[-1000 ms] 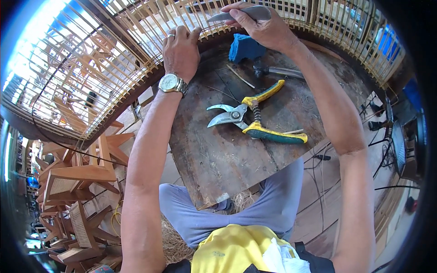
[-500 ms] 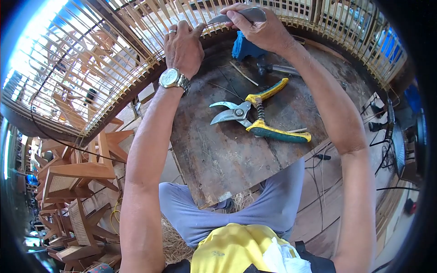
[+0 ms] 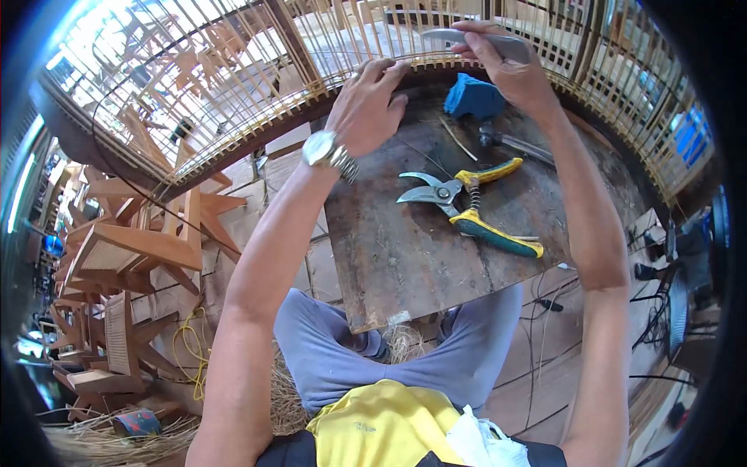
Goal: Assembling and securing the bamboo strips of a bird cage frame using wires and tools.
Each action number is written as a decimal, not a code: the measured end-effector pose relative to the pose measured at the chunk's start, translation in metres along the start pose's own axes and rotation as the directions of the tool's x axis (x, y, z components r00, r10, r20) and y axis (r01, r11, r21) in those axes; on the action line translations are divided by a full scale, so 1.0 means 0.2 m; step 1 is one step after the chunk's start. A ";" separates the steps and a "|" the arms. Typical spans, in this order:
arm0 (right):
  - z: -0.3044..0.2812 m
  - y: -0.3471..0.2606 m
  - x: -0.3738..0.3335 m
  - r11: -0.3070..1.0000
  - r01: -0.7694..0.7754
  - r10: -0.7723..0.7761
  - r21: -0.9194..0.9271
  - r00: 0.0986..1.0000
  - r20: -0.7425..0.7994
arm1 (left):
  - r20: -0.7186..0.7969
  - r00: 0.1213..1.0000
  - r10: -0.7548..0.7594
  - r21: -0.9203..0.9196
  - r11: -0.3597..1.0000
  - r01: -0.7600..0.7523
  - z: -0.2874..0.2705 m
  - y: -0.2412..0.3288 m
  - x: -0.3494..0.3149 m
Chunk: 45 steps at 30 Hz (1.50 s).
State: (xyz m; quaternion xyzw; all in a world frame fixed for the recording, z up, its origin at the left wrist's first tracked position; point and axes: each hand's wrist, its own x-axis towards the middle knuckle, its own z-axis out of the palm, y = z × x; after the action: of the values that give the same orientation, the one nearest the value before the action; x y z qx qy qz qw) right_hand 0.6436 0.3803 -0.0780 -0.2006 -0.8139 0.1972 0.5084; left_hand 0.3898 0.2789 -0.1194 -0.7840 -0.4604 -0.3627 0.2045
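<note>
My right hand (image 3: pixel 520 78) grips a flat grey metal tool with a narrow pointed end (image 3: pixel 455 36), held above the curved rim at the far side. Fingers apart and thumb out, my left hand (image 3: pixel 366 113) rests at the rim of the cane frame (image 3: pixel 436 68), with a metal watch on its wrist. Thin light cane strips (image 3: pixel 350 35) stand along this dark rim. Nearer me, pruning shears (image 3: pixel 455 194) with yellow and green handles lie spread on the dark wooden board (image 3: pixel 389 272).
Behind the shears are a blue cloth or sponge (image 3: pixel 472 97), a hammer (image 3: pixel 521 146) and a loose cane strip (image 3: pixel 459 140). Wooden frames (image 3: pixel 140 241) are piled at left. Cane scraps (image 3: pixel 288 397) litter the floor; a fan (image 3: pixel 681 300) stands at right.
The whole view has shifted. My left hand has loosened from its bent-finger hold, its thumb now apart. My right hand has drawn away to the right with the metal tool.
</note>
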 end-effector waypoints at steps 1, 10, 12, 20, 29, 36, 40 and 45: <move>-0.01 -0.02 0.00 0.999 0.038 -0.037 -0.021 0.999 0.023 | 0.074 0.994 -0.080 0.020 0.997 0.078 -0.05 0.00 -0.07; 0.25 -0.23 -0.03 0.993 0.115 -0.117 0.026 0.980 0.161 | -0.072 0.980 -0.186 0.462 0.865 0.198 -0.30 -0.23 -0.19; 0.31 -0.24 0.00 0.995 0.097 -0.099 0.019 0.976 0.194 | -0.099 0.980 -0.171 0.506 0.840 0.197 -0.26 -0.21 -0.19; 0.51 -0.25 0.02 0.964 0.233 -0.246 0.125 0.965 0.095 | -0.109 0.978 -0.175 0.482 0.852 0.206 -0.24 -0.17 -0.23; 0.53 -0.35 0.08 0.990 0.136 -0.142 0.046 0.978 0.150 | -0.153 0.980 -0.128 0.418 0.890 0.181 -0.23 -0.16 -0.29; 0.21 -0.46 0.06 0.977 -0.148 0.092 0.154 0.943 0.320 | -0.340 0.893 -0.295 0.479 0.763 0.435 -0.47 -0.31 -0.55; 0.26 -0.35 -0.04 0.738 -0.574 0.399 0.354 0.795 0.458 | -0.291 0.912 -0.288 0.534 0.743 0.404 -0.49 -0.36 -0.56; 0.33 -0.27 -0.13 0.487 -0.685 0.310 0.542 0.716 0.625 | -0.295 0.879 -0.375 0.460 0.751 0.474 -0.48 -0.27 -0.61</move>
State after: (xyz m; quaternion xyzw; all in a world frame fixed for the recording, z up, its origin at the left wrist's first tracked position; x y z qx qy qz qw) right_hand 0.5879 0.3136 -0.0950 -0.1575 -0.6524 0.6945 0.2592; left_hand 0.2676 0.1724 -0.1506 -0.5364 -0.6864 -0.3324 0.3616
